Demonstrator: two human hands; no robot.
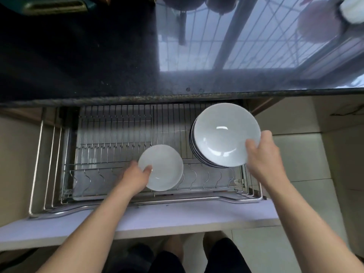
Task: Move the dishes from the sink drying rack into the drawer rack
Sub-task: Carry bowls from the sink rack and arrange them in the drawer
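The pulled-out wire drawer rack (110,134) fills the middle of the view below the dark countertop. My left hand (136,176) grips a small white plate (163,166) by its left rim, low over the rack's front slots. My right hand (264,154) holds a large white plate (222,133) by its right rim, thumb on its face. That plate leans against a stack of several plates (194,146) standing at the rack's right end. The sink drying rack is out of view.
The dark granite countertop (78,56) runs along the top, its glossy right part reflecting a window grille. The white drawer front (157,217) spans the foreground. Beige cabinet sides and floor tiles flank the drawer. My legs show at the bottom.
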